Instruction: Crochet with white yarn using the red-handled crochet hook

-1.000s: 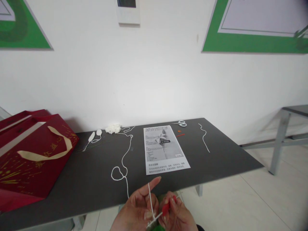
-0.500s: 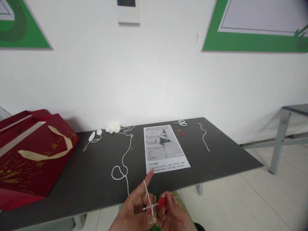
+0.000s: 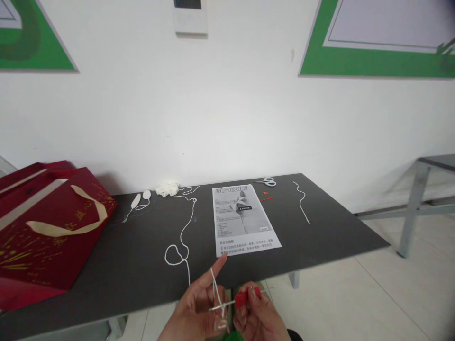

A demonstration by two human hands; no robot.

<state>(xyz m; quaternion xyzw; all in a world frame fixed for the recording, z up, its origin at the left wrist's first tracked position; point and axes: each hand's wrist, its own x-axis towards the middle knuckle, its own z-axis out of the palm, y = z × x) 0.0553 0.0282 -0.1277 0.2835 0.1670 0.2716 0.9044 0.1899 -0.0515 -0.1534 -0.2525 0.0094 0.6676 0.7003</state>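
On the dark surface point(image 3: 320, 237) lay two white pieces point(image 3: 135, 202), seemingly finished; before it, the left hand point(image 3: 197, 308) pinched yarn point(image 3: 215, 285), apparently barely worked, across the hook point(image 3: 241, 299) the right hand point(image 3: 261, 315) gripped.

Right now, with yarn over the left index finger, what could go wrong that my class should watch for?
First, the white yarn crosses the red-gripped tool near its tip, so it might slip off if the right hand tilts. Second, the loose loop on the table could tangle if its strand is pulled.
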